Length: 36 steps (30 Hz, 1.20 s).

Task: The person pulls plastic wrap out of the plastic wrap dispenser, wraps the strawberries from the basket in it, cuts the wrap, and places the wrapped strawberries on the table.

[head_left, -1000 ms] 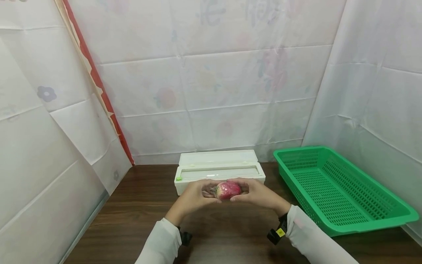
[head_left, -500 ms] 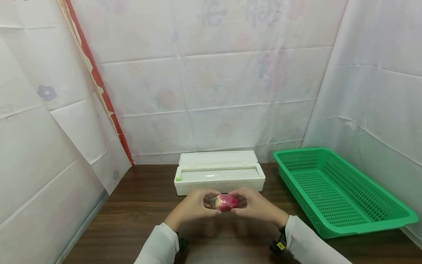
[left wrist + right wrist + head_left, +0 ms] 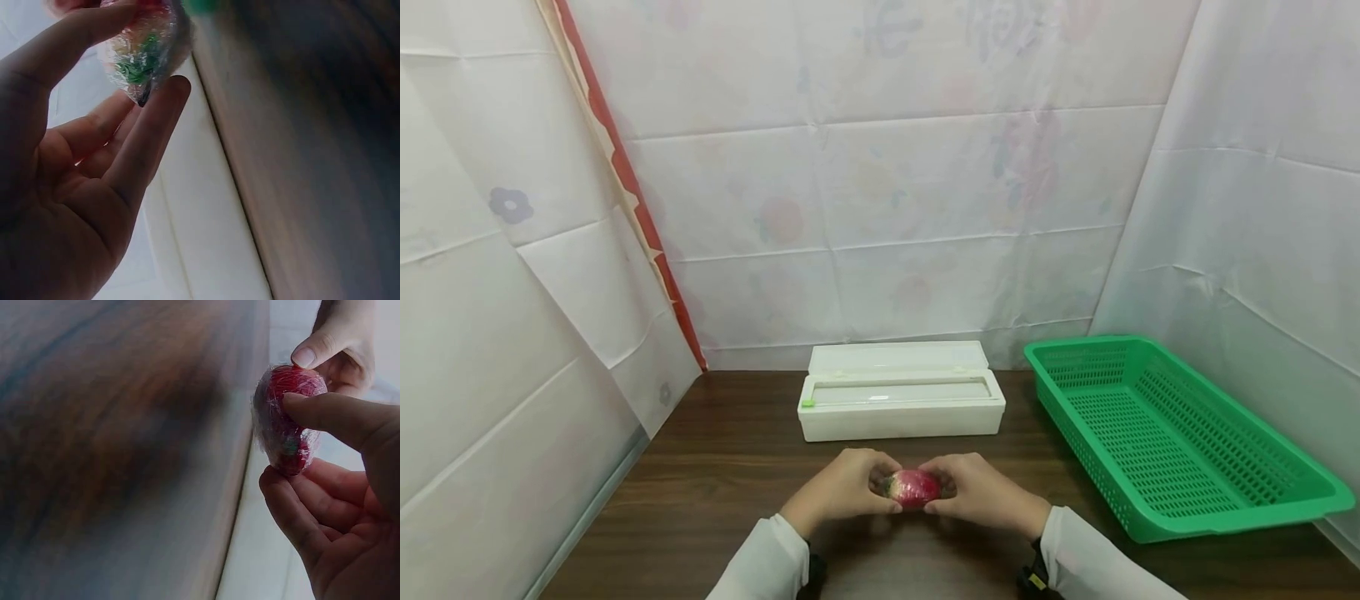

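Note:
Between both hands is a red fruit (image 3: 913, 489), yellowish and green at one end and wrapped in clear cling film. My left hand (image 3: 847, 493) pinches its left end with thumb and fingers. On the opposite end, my right hand (image 3: 983, 497) grips it the same way. The right wrist view shows the right thumb pressed along the film-covered fruit (image 3: 290, 419), with fingers beneath. Crinkled film gathers to a dark tip at the green end of the fruit (image 3: 140, 65) in the left wrist view. Behind the hands stands a white cling film dispenser (image 3: 901, 421), its lid raised.
A green perforated basket (image 3: 1150, 508) stands on the right side of the brown wooden table (image 3: 730, 467). The dispenser has a small green slider (image 3: 807, 403) at its left. White sheets (image 3: 865, 192) hang behind and on both sides.
Both hands have come down and nearer the body with the wrapped fruit, away from the dispenser, whose front now shows fully. Their hold on the fruit stays much the same.

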### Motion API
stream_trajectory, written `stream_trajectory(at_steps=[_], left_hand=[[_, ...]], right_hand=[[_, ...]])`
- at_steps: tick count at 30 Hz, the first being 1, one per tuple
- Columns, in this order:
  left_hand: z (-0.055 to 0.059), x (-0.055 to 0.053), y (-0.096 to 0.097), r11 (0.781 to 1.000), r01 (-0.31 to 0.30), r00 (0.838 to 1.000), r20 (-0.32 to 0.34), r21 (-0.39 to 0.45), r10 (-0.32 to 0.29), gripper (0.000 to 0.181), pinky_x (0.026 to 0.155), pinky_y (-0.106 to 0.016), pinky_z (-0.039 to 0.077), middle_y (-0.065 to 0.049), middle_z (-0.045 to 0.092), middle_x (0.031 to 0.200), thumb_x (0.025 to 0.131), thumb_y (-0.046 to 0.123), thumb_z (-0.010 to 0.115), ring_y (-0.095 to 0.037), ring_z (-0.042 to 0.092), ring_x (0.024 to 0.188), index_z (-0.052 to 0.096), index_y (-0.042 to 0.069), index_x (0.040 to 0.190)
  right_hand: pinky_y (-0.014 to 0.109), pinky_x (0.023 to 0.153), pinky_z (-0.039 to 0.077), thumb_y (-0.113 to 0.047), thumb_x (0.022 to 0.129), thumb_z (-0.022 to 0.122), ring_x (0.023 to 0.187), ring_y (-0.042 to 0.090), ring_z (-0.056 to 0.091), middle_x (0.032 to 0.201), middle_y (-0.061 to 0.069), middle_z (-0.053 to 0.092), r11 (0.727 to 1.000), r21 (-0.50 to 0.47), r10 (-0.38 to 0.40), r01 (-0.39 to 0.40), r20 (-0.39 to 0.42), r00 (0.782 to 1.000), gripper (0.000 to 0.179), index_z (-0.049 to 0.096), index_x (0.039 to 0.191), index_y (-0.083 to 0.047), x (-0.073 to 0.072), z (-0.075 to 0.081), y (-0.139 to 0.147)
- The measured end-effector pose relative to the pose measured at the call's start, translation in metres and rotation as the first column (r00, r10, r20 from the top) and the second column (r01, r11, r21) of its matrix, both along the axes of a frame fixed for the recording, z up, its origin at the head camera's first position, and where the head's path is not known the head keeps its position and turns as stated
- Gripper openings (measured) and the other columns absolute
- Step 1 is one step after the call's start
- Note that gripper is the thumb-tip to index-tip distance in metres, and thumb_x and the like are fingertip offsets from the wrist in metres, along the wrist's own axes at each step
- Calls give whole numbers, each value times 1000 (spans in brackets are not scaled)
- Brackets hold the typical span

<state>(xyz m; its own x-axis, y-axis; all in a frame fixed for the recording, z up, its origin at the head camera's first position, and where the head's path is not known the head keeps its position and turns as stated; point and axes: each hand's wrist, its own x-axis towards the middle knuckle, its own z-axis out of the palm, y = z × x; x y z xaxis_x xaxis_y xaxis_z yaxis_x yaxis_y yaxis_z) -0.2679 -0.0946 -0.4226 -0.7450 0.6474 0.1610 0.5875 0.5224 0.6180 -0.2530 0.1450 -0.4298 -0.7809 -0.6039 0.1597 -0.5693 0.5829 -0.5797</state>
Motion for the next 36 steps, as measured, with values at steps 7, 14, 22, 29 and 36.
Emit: stream_trajectory(at_steps=[7, 14, 22, 29, 36], left_hand=[[-3, 1, 2, 998, -11, 1000, 9, -66, 11, 45, 72, -25, 53, 4, 68, 94, 69, 36, 81, -2, 57, 82, 66, 12, 103], [-3, 4, 5, 997, 1, 1000, 30, -71, 1, 46, 75, -26, 53, 3, 67, 97, 70, 38, 80, -2, 57, 85, 65, 11, 104], [0, 5, 7, 998, 9, 999, 40, -67, -6, 50, 76, -28, 53, 3, 67, 98, 70, 39, 79, -3, 57, 86, 63, 10, 108], [0, 7, 5, 998, 8, 999, 49, -70, -4, 56, 78, -30, 53, 3, 66, 100, 70, 43, 79, -4, 56, 88, 62, 9, 110], [3, 6, 1, 999, 9, 998, 58, -52, -6, 54, 79, -31, 53, 1, 66, 103, 74, 46, 74, -5, 58, 88, 61, 10, 112]], right_hand=[[21, 69, 54, -31, 78, 75, 81, -1, 57, 96, -6, 66, 999, 48, 24, -24, 2, 1000, 43, 61, 114, -11, 2, -5, 1], [22, 69, 54, -30, 78, 75, 81, -1, 57, 94, -7, 66, 999, 42, 9, -11, 32, 999, 44, 59, 114, -11, 6, -7, 3], [23, 71, 54, -32, 77, 76, 84, -1, 57, 102, -4, 66, 999, 37, 18, -19, 27, 999, 52, 57, 119, -9, 6, -7, 4], [23, 72, 54, -41, 77, 74, 85, 0, 57, 107, -2, 64, 999, 37, 22, -24, 45, 999, 56, 57, 120, -9, 7, -8, 4], [26, 74, 55, -51, 83, 64, 89, 3, 58, 113, 3, 63, 999, 45, 9, -11, 46, 999, 59, 56, 122, -7, 7, -4, 7]])
